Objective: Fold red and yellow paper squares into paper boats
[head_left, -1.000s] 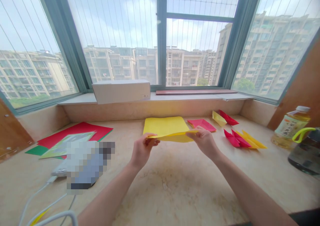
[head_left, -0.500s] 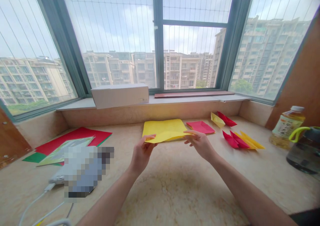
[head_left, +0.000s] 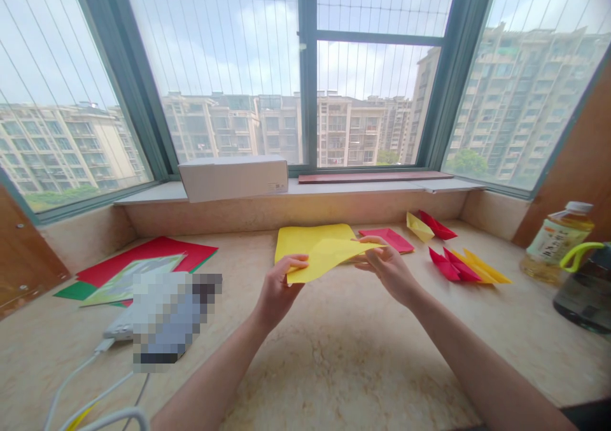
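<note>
Both hands hold a yellow sheet of paper (head_left: 324, 256) just above the marble counter (head_left: 334, 354). My left hand (head_left: 277, 291) pinches its near left corner. My right hand (head_left: 389, 268) pinches the right corner, fingers closed on the edge. The near part of the sheet is lifted and tilted up towards me, while a yellow layer (head_left: 305, 237) lies flat behind it. A folded red paper (head_left: 389, 239) lies just beyond my right hand.
Folded red and yellow paper shapes (head_left: 461, 267) lie at the right, two more (head_left: 427, 226) by the wall. Red and green sheets (head_left: 143, 262) are stacked at the left beside a blurred object (head_left: 167, 316) with white cables. A bottle (head_left: 551, 240) and dark jug (head_left: 585, 284) stand far right. A white box (head_left: 233, 176) sits on the sill.
The near edge of the yellow sheet has risen and tipped up towards me. My hands stay pinched on its two corners and have shifted slightly.
</note>
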The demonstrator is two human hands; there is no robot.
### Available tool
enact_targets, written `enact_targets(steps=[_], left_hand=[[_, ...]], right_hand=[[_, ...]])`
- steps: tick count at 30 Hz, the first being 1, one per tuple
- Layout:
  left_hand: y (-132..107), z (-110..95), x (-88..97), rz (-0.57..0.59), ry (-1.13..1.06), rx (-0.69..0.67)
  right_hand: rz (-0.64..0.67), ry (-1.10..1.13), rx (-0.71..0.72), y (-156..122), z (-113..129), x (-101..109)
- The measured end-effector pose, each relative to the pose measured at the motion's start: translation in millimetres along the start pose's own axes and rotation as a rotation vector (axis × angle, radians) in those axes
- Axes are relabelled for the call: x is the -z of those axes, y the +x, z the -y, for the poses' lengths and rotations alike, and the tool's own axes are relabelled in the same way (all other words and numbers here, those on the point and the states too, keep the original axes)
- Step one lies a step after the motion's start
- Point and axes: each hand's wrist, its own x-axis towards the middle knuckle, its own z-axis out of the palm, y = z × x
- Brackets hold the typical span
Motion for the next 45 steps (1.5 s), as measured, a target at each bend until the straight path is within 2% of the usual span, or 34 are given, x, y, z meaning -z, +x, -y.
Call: enact_targets(steps=[7, 13, 19, 24, 29, 36, 39, 43, 45], left_hand=[[-1, -12, 3.7, 0.043, -0.193, 0.166], [0, -11, 5.7, 0.099, -0.214, 0.162], [0, -9, -0.8, 0.016, -0.135, 0.193], [0, -5, -4.6, -0.058, -0.089, 0.204], [0, -3, -10.0, -0.118, -0.304, 0.269], [-7, -10, -16.9, 0.067, -0.485, 0.474], [-8, -14, -17.9, 0.152, -0.498, 0.499], [-11, -20, -22.1, 0.324, -0.448, 0.489], [-13, -21, -25.3, 0.333, -0.424, 0.499]], right_hand=[[0.077, -0.02, 0.008, -4, 7, 2], [0.0, -0.039, 0.035, -1, 2, 2], [-0.121, -0.089, 0.078, 4, -7, -4], [-0.153, -0.097, 0.127, 4, -5, -9], [-0.118, -0.102, 0.115, 2, -2, -10], [-0.395, -0.174, 0.209, 2, 1, -12], [-0.374, -0.148, 0.215, 2, 2, -13], [-0.301, -0.145, 0.2, -1, 0, -17], [-0.267, -0.163, 0.199, -3, -3, -19]])
